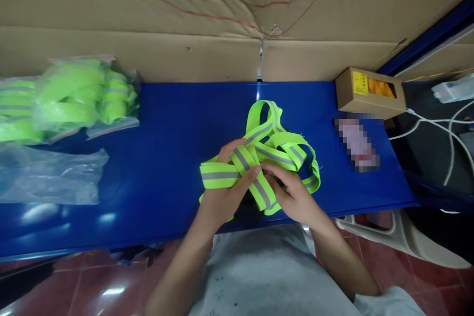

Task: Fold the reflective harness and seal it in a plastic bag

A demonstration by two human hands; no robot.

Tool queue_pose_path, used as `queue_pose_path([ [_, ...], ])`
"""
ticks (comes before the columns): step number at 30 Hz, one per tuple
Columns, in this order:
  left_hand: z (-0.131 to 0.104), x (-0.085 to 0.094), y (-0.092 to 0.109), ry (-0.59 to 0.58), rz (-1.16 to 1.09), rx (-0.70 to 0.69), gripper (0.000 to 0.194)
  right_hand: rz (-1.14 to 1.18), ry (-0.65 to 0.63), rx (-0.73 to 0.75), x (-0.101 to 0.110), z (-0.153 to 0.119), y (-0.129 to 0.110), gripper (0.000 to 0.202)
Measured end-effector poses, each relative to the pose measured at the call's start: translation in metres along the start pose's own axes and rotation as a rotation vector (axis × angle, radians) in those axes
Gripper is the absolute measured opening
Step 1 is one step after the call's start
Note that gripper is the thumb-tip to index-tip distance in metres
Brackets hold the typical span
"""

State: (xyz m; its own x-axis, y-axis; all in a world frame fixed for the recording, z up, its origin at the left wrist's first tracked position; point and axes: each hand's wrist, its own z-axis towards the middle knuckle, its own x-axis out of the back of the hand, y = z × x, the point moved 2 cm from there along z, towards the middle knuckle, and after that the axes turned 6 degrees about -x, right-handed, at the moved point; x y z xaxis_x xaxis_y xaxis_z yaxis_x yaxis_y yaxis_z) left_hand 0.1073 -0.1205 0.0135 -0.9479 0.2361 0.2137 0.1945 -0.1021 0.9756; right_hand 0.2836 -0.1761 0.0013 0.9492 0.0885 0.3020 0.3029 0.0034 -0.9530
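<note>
A neon-yellow reflective strap (274, 147) with a grey stripe lies in loose loops on the blue table, near its front edge. My left hand (226, 188) is closed on a crossing of the strap, its thumb pressed on top and its fingers behind the bands. Close beside it, my right hand (291, 191) has its fingers curled round the strap's right side, and some fingertips are hidden behind the band. One band end hangs down between the hands towards me. More loops spread beyond my right hand, with frayed threads along one edge.
Clear bags of neon-yellow straps (74, 94) are piled at the back left of the table (174, 123). An empty-looking plastic bag (52, 173) lies before them. At right are a cardboard box (355, 98), a blurred-out rectangular item (357, 143), white cables (422, 121) and a pale plastic chair (407, 239).
</note>
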Motion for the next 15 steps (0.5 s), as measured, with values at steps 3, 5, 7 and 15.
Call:
queue_pose_path([
  [3,-0.001,-0.003,-0.001,0.013,-0.233,0.084,0.064,-0.099,-0.032,0.054,0.009,-0.008,-0.011,0.045],
  [5,-0.001,-0.004,0.000,0.053,-0.325,0.107,0.068,-0.197,-0.012,0.086,0.020,-0.013,-0.018,0.047],
  [7,-0.003,-0.003,0.004,0.078,-0.401,0.093,0.071,-0.317,0.084,0.098,0.032,-0.016,-0.020,0.045],
  [15,-0.035,-0.001,0.034,-0.044,-0.499,0.123,0.060,-0.577,0.277,-0.163,0.069,0.006,0.007,0.060],
])
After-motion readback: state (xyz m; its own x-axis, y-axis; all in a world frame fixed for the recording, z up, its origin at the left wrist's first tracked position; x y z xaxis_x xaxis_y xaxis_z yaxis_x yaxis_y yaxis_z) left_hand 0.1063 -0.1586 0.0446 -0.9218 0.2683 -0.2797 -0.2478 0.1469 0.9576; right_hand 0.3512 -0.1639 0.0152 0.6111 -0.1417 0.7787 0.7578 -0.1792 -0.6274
